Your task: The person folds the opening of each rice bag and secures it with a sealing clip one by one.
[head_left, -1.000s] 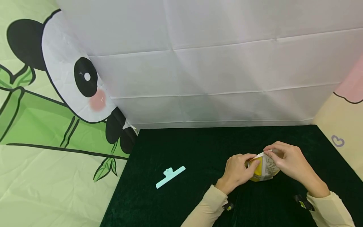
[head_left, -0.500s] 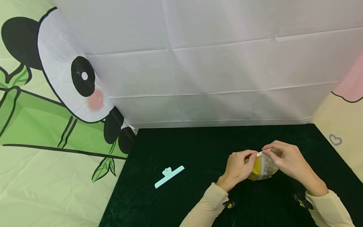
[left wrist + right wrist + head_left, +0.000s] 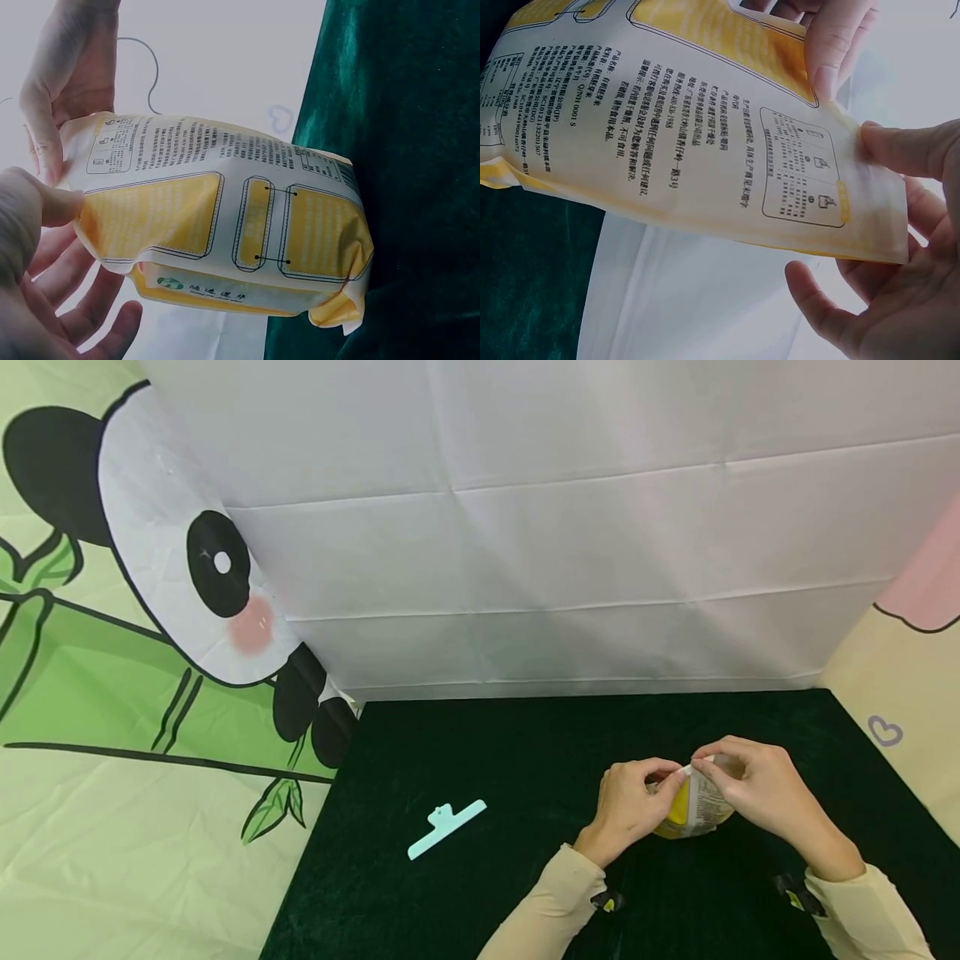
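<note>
A yellow and white printed food bag (image 3: 693, 806) stands on the dark green table, its top edge up between both hands. My left hand (image 3: 632, 797) pinches that top edge on the left between thumb and fingers; in the left wrist view its lower fingers spread beside the bag (image 3: 225, 210). The right hand (image 3: 761, 785) pinches the same edge further right, and its thumb presses the front in the right wrist view, where the bag's (image 3: 705, 142) printed back fills much of the frame. A pale mint sealing clip (image 3: 447, 829) lies to the left, apart from both hands.
The dark green cloth-covered table (image 3: 525, 743) ends at a white sheet (image 3: 562, 568) behind. A printed panda curtain (image 3: 172, 568) hangs on the left, and a cream and pink one (image 3: 911, 710) on the right.
The left hand's thumb has moved from the bag's front up to its top edge and the fingers there now pinch it. The right hand stays nearly in place; the clip has not moved.
</note>
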The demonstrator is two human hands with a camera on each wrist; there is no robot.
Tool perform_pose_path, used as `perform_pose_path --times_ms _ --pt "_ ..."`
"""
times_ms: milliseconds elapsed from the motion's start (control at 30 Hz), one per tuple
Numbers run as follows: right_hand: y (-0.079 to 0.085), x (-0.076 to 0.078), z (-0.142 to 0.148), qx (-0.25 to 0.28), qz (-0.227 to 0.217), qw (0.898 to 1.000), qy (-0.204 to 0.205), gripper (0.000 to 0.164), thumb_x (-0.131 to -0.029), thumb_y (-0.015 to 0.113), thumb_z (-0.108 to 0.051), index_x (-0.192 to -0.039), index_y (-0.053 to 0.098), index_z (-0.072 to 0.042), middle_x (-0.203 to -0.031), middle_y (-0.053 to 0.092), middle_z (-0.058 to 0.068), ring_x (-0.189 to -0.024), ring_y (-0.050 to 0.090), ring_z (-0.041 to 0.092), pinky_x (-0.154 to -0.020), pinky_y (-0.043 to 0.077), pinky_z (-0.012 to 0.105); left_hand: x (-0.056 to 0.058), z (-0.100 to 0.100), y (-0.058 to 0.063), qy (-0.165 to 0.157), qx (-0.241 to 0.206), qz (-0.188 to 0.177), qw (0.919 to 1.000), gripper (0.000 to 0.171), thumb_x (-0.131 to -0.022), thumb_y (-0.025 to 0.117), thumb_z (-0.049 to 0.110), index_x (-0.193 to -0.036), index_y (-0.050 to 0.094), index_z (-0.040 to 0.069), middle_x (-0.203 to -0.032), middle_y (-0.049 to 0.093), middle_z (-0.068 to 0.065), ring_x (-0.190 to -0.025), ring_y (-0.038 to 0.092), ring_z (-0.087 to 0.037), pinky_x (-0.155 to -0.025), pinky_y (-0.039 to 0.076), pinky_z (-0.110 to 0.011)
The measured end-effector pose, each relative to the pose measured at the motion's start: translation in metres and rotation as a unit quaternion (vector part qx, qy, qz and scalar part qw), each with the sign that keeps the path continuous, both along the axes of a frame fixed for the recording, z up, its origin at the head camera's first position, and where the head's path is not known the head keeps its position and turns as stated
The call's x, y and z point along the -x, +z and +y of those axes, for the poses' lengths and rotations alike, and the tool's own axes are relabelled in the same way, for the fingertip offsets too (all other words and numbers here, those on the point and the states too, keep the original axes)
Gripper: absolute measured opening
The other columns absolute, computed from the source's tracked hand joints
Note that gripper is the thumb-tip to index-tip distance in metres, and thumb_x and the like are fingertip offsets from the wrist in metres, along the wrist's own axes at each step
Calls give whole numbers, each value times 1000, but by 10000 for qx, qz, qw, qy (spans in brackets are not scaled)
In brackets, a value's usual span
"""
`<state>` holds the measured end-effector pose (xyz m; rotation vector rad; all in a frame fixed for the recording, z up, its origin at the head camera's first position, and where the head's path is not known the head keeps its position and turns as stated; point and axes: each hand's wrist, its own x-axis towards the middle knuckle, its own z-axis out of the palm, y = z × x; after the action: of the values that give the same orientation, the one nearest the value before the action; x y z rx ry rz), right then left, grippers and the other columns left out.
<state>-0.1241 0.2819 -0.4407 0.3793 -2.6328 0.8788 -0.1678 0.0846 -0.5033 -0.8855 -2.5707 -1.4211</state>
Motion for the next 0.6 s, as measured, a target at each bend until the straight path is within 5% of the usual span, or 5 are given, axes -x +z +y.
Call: perform_pose_path --times_ms 600 --pt "-4 0 0 -106 176 9998 -20 10 -95 79 -7 -100 80 -15 -100 78 3 -82 59 3 -67 54 22 3 2 2 230 -445 -488 9976 21 -101 76 34 -106 85 16 -107 83 4 -89 73 2 -70 52 -6"
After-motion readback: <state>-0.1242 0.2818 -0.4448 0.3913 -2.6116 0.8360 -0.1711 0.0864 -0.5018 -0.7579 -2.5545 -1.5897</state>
